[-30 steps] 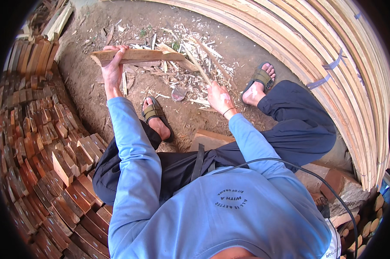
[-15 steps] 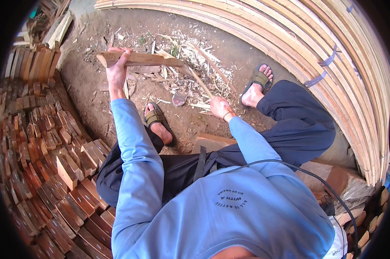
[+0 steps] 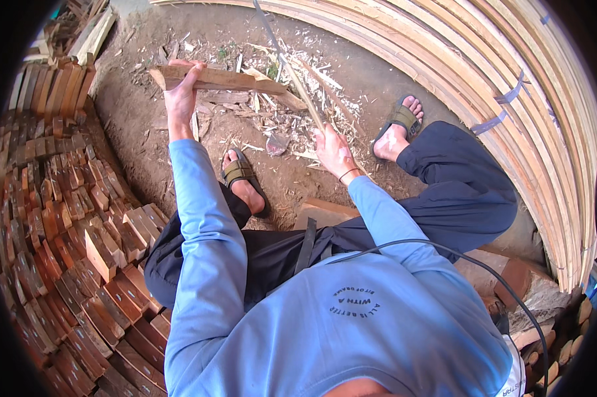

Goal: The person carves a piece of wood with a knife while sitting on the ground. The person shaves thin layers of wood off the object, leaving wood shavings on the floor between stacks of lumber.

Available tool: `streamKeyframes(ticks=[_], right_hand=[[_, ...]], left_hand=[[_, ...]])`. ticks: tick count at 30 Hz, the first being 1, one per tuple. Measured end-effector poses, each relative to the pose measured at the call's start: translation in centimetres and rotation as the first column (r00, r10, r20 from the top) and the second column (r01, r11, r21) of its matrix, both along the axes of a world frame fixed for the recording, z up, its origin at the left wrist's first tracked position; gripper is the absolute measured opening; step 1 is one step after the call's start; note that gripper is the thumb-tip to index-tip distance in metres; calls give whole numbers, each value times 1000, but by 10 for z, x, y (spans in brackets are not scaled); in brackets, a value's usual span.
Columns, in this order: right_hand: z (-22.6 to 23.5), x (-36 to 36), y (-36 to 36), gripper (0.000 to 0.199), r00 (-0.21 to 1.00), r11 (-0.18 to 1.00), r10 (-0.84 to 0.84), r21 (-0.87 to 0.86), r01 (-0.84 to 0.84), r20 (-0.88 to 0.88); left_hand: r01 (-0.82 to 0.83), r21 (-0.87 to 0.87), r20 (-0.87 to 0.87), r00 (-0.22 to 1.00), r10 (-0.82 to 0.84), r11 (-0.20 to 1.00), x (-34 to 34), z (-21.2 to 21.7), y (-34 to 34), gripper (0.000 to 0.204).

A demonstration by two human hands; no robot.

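left hand (image 3: 179, 99): gripping the wood plank (image 3: 226, 81)
right hand (image 3: 333, 149): fingers clenching the long blade (image 3: 292, 69)
step: looks like shaving the plank; next needs a steady stroke

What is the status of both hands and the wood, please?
Left hand grips wood piece, held up. Right hand grips long blade, raised. Chips litter ground below.

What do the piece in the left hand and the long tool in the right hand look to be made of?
The piece in the left hand looks like raw, unfinished wood: pale brown, grainy, rough split edges. The long tool in the right hand appears to be a thin dull grey blade, probably metal; its handle is hidden.
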State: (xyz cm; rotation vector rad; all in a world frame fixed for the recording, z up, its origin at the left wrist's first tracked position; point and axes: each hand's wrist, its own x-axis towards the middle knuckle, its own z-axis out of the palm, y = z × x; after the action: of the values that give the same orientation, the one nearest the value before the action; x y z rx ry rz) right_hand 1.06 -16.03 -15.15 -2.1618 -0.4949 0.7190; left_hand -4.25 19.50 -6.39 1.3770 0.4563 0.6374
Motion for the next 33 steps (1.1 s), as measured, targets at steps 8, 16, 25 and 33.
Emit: streamKeyframes(ticks=[8,16,25,33], right_hand=[[-21,4,-8,33,990,999,16,-51,-9,142],[-56,1,-16,30,963,947,268,-193,-255,42],[-49,-2,-14,35,981,962,190,-192,-195,-39],[-56,3,-22,34,952,931,307,-207,-301,-3]], left_hand=[[-19,49,-27,999,20,999,3,-2,4,16],[-30,67,-10,999,31,997,10,0,12,17],[-49,52,12,999,49,997,6,-3,10,18],[-23,-21,29,999,24,1000,7,0,1,19]])
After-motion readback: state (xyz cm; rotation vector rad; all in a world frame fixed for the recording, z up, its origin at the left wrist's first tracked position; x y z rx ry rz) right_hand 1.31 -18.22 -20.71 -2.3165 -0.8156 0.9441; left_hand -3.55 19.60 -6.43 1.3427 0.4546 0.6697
